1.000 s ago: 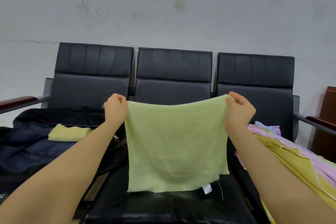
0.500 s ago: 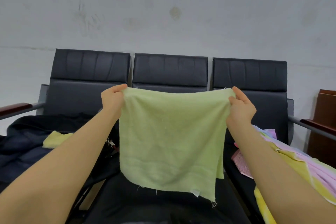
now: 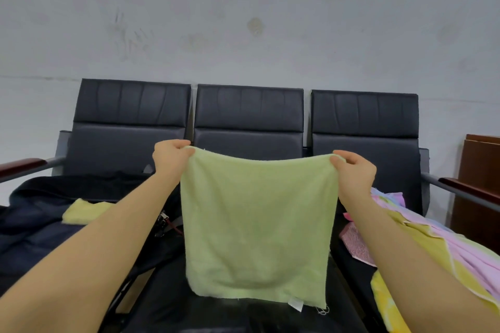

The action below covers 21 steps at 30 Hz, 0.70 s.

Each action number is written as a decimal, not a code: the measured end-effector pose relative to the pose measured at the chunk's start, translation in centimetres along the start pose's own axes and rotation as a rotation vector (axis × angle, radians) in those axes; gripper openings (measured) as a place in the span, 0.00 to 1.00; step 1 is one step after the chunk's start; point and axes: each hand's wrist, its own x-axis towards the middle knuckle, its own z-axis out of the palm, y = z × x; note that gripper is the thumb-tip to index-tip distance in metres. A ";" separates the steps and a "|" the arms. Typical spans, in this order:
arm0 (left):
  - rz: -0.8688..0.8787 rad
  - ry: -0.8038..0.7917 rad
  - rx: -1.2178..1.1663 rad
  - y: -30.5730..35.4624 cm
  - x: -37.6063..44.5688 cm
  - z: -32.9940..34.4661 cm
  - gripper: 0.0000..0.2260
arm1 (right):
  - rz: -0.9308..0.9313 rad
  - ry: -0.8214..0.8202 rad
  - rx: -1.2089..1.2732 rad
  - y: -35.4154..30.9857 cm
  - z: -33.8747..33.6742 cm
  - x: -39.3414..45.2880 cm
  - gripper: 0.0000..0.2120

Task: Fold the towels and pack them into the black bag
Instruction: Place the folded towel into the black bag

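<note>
Towel (image 3: 257, 227) of light green colour hangs flat now between the two hands, above the middle seat of the black bench (image 3: 249, 105). Half a second ago its lower right corner was swinging forward and the cloth looked twisted; now the lower edge is almost level, with a small white label at the lower right. The top edge sags a little more in the middle than before, and both hands are slightly lower against the backrests.

The left hand (image 3: 169, 155) pinches the upper left corner: the thumb and the curled fingers close on the cloth, and the corner goes just inside the grip. The right hand (image 3: 354, 170) pinches the upper right corner in the same way, the thumb on the near side, the fingers bent over the edge. The rest of the towel falls free below the fingers and touches nothing that I can see.

On the left seat lies the black bag (image 3: 35, 230), open, with a folded yellow towel (image 3: 81, 212) on it. On the right seat is a pile of towels (image 3: 433, 240), pink, yellow and pale blue, beside the right forearm.
</note>
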 end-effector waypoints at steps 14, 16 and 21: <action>-0.127 0.022 -0.293 0.5 0.3 0.4 0.11 | 0.016 -0.072 0.047 -0.9 0.1 1.2 0.13; -0.069 -0.027 -0.201 1.0 0.4 0.2 0.16 | -0.046 -0.113 -0.053 -1.3 0.1 1.5 0.19; 0.135 -0.006 0.176 1.0 0.1 -0.6 0.10 | -0.135 -0.038 -0.170 -2.0 -0.2 1.2 0.09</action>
